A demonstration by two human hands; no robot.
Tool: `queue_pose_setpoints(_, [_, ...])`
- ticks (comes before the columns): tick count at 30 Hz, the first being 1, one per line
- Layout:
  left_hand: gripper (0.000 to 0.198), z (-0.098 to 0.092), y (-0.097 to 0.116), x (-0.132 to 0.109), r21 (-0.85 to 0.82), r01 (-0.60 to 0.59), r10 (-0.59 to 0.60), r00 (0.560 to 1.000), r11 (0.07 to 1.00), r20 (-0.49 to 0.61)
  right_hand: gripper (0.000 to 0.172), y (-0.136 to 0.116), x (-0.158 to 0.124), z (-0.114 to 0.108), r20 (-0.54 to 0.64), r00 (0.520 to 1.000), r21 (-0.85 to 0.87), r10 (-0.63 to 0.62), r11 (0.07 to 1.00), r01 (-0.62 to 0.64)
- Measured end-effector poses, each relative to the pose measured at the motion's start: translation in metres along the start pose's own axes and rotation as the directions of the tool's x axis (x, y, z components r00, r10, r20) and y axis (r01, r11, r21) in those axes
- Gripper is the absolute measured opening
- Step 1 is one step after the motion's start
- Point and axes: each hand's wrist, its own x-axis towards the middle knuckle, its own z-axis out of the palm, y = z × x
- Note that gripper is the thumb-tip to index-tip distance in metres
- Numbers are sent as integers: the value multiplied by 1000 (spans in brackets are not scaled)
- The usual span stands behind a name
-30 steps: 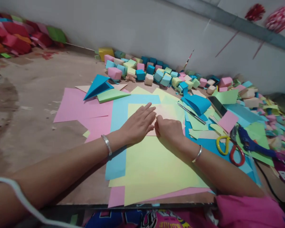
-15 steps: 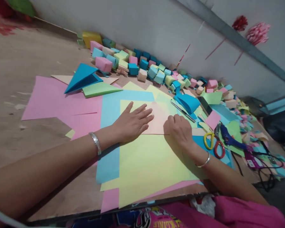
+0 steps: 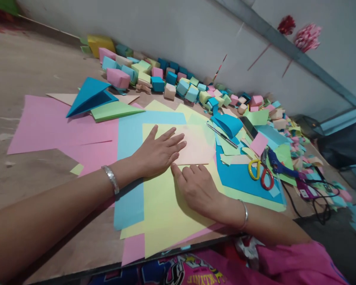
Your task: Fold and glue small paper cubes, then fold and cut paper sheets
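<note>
My left hand [image 3: 158,152] lies flat with its fingers spread on the left part of a folded pale pink paper [image 3: 197,146]. Close beside its fingertips, my right hand [image 3: 197,188] is curled, its thumb at the paper's lower edge. Whether anything is pinched in it is hidden. Under both lie a yellow sheet [image 3: 163,233], a light blue sheet [image 3: 129,213] and pink sheets [image 3: 56,122]. Dark blue paper [image 3: 246,178] extends to the right.
Folded blue [image 3: 89,95] and green [image 3: 115,111] papers lie at the upper left. Paper cubes [image 3: 157,84] line the wall. On the right are a pen [image 3: 222,135], scissors [image 3: 266,178], a phone [image 3: 248,127] and a glue gun [image 3: 280,166] with a cable.
My right hand has slid left along the paper's lower edge, from its right end to near my left hand. My left hand stays on the paper. The view has shifted slightly.
</note>
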Motion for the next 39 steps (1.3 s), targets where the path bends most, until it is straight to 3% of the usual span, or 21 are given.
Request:
queue_pose_setpoints(7, [50,-7,2,-2,-8,20,-20,998,1000,51,42,3,1,1,22,1000,-31,12,999,-11])
queue_pose_setpoints(14, [51,-9,3,0,12,36,-37,994,999,102,51,32,-37,10,179,953,-193,244,959,-209])
queue_pose_setpoints(18, [51,-9,3,1,8,41,-42,995,999,86,45,42,-49,4,170,943,-239,287,940,-243])
queue_pose_setpoints(22, [50,-8,4,0,13,42,-43,997,999,72,23,40,-36,-6,39,972,-267,234,939,-215])
queue_pose_setpoints(28, [48,-7,0,-2,-32,20,-19,1000,999,21,29,38,-15,3,-123,992,-282,11,958,-46])
queue_pose_setpoints(36, [31,-23,-6,-7,-9,-92,90,987,996,-130,27,45,-18,11,-142,990,-303,17,951,-60])
queue_pose_setpoints(39, [28,-25,-8,-5,12,-108,109,985,994,-132,28,51,-16,14,-163,986,-319,19,945,-71])
